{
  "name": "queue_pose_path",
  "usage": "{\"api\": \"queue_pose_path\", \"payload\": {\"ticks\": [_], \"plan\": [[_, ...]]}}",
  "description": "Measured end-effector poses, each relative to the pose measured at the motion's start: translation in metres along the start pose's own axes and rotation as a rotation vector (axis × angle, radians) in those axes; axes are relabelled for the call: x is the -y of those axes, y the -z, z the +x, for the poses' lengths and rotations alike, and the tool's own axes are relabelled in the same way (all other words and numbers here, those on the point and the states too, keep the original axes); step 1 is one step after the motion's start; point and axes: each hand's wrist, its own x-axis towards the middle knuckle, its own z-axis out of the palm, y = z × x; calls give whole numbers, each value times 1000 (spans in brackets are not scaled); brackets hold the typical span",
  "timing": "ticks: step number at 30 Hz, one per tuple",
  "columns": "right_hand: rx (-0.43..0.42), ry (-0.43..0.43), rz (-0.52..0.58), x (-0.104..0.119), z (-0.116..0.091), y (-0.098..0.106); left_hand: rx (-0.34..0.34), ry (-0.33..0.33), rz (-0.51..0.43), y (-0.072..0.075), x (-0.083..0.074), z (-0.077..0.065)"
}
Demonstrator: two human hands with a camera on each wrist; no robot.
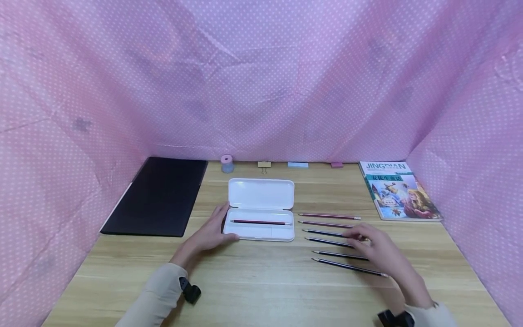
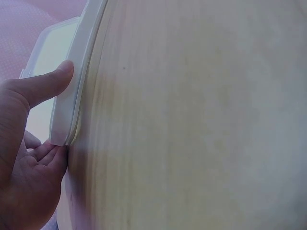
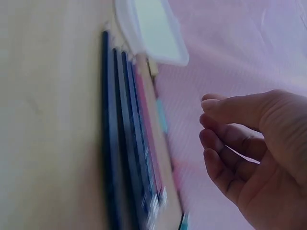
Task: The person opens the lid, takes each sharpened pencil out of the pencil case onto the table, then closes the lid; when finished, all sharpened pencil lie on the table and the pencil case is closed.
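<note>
A white pencil case (image 1: 261, 236) lies with its lid (image 1: 261, 193) raised, and one dark red-and-black pencil (image 1: 260, 222) rests inside. My left hand (image 1: 210, 230) holds the case at its left end, thumb (image 2: 48, 85) on the front wall and fingers at the corner. To the right of the case several pencils lie in a loose column, tips to the left: reddish ones (image 1: 328, 216) at the back, dark ones (image 1: 349, 267) nearer me. Above their right ends hovers my right hand (image 1: 376, 250), fingers loosely bent with nothing between them in the right wrist view.
A black folder (image 1: 159, 197) lies at the left and a picture-covered book (image 1: 400, 193) at the right. Along the back edge stand a pink-and-blue cylinder (image 1: 227, 164), a binder clip (image 1: 264, 165), a light blue block (image 1: 298, 165) and a pink eraser-like block (image 1: 337, 165). Pink dotted cloth surrounds the table.
</note>
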Motion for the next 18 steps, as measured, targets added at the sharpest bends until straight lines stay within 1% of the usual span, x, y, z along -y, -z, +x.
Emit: {"api": "queue_pose_path", "payload": {"ticks": [2,6,10,12,15,18], "plan": [[43,-1,3,10,19,-4,-1,-1,4,1,0,0],[120,51,51,29,55,-19,-7,-6,2,1,0,0],[179,141,116,44,83,-44,-11,-4,-4,1,-1,0],[221,168,133,52,93,-57,-5,-2,-5,1,-1,0],[298,179,130,63,102,-78,6,10,-2,2,-1,0],[369,183,74,73,106,-95,10,11,-2,1,-2,0]]}}
